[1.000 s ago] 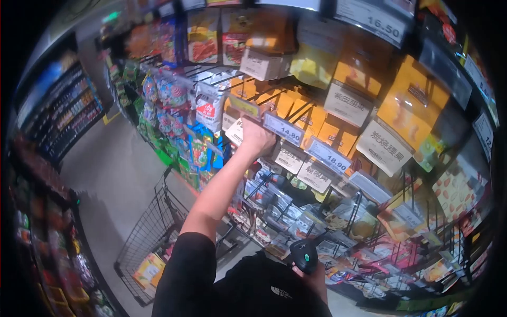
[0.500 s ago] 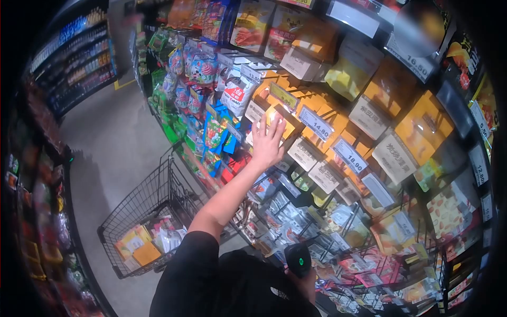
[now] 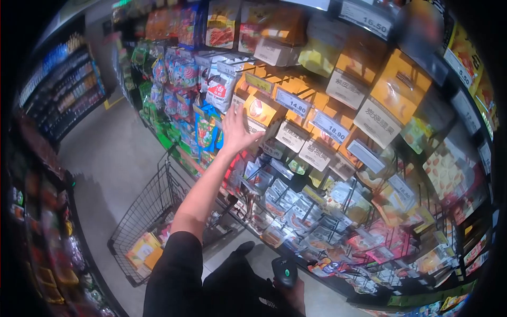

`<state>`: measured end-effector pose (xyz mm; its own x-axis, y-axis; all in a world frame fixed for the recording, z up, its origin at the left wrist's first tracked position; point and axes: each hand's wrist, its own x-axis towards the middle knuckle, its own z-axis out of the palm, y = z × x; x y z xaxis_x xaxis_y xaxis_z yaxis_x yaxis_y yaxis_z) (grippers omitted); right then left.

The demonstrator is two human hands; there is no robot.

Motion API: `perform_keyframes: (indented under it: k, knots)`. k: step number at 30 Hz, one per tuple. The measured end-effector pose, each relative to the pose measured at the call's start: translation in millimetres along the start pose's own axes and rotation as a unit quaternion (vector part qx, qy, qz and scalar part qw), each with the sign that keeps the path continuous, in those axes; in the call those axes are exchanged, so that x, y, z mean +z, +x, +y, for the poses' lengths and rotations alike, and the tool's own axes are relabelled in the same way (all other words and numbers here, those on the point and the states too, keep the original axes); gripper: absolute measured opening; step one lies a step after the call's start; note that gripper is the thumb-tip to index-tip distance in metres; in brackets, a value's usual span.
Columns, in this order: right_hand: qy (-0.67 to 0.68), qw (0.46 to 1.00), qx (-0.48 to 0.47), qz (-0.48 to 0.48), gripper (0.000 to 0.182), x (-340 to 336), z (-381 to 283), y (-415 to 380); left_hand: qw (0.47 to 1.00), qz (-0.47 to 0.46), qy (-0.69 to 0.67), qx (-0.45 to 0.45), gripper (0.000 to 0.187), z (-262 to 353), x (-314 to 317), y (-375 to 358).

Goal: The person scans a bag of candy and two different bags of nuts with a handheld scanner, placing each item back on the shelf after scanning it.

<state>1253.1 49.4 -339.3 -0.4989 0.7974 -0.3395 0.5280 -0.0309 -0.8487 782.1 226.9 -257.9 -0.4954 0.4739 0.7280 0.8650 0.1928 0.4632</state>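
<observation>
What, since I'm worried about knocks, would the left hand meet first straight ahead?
The left hand would probably meet the orange pouch below the yellow tag; the white bag is close, and depth is unclear.

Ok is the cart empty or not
Not empty: yellow packs lie inside the cart. How full it is, I cannot tell: your left arm hides part of it.

The person wears a black short-sleeved fabric top (image 3: 240, 304), marked at the front with a small white printed logo (image 3: 268, 302) (its lettering too small to read). The matching black left sleeve (image 3: 174, 267) looks wide, and a dark rounded shoe tip (image 3: 244, 248) shows too.
</observation>
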Motion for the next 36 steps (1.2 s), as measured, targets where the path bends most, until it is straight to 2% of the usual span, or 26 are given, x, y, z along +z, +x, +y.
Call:
perform_keyframes:
  k: [2, 3, 4, 6, 7, 8, 10, 11, 12, 14, 18, 20, 21, 24, 28, 34, 36]
  knots:
    - [0.018, 1.0, -0.002, -0.006, 0.034, 10.7, -2.0, -5.5, 0.998, -0.006, 0.026, 0.058, 0.109, 16.4, 0.5, 21.0]
    - [0.026, 0.999, -0.011, -0.019, 0.039, 12.6, -10.1, -11.8, 0.997, -0.013, 0.008, 0.075, 0.101, 22.6, 5.9, 31.7]
    - [0.031, 0.999, -0.019, -0.03, 0.044, 13.3, -17.0, -15.7, 0.996, -0.017, 0.005, 0.082, 0.101, 30.4, 12.7, 37.7]
    - [0.025, 0.999, 0.018, -0.01, 0.044, 14.5, -24.9, -15.5, 0.994, -0.051, 0.082, 0.042, 0.094, 41.3, 28.6, 45.1]
    - [0.017, 0.998, 0.052, 0.003, 0.044, 16.1, -28.0, -14.3, 0.994, -0.03, 0.094, 0.048, 0.084, 42.3, 34.3, 46.8]
    - [0.017, 0.998, 0.052, 0.009, 0.044, 18.9, -31.5, -11.7, 0.994, -0.03, 0.09, 0.05, 0.084, 40.5, 37.7, 48.7]
    - [0.054, 0.993, 0.038, 0.097, 0.03, 24.1, -40.8, -1.2, 0.998, -0.032, 0.041, 0.03, 0.077, 37.6, 40.4, 51.5]
    - [0.052, 0.991, 0.027, 0.118, 0.03, 28.4, -33.1, 8.0, 0.998, -0.043, 0.04, 0.029, 0.069, 33.3, 37.7, 52.0]
    - [0.053, 0.991, 0.024, 0.121, 0.03, 30.6, -28.3, 17.3, 0.998, -0.039, 0.038, 0.032, 0.069, 29.5, 30.7, 51.8]
    - [0.102, 0.991, 0.038, 0.08, 0.049, 29.7, -27.5, 40.8, 0.997, -0.04, -0.007, 0.066, 0.066, 22.7, 8.4, 53.3]
    - [0.026, 0.998, -0.011, 0.052, 0.048, 35.8, -48.5, 81.7, 0.986, -0.044, -0.005, 0.16, 0.078, 8.0, -46.2, 58.2]
    - [0.007, 0.999, -0.043, -0.004, 0.049, 38.0, -59.7, 98.4, 0.983, -0.021, 0.003, 0.184, 0.078, -3.5, -62.2, 63.4]
    - [0.009, 0.999, -0.044, -0.002, 0.049, 38.9, -68.6, 105.6, 0.985, -0.005, 0.019, 0.17, 0.077, -7.0, -71.3, 66.9]
    - [-0.036, 0.999, 0.008, 0.006, 0.051, 44.3, -99.8, 121.8, 0.99, -0.06, 0.028, 0.122, 0.08, -26.8, -90.5, 72.2]
    - [0.005, 0.999, 0.037, -0.004, 0.054, 57.5, -109.5, 143.9, 0.987, -0.093, -0.004, 0.129, 0.083, -57.1, -73.8, 84.3]
    - [0.032, 0.997, -0.051, -0.056, 0.053, 63.9, -108.0, 165.6, 0.985, -0.122, -0.01, 0.118, 0.083, -63.8, -70.0, 87.3]
    - [-0.036, 0.996, -0.064, -0.047, 0.052, 58.3, -106.9, 171.5, 0.968, -0.225, -0.028, 0.106, 0.083, -57.5, -75.3, 80.8]
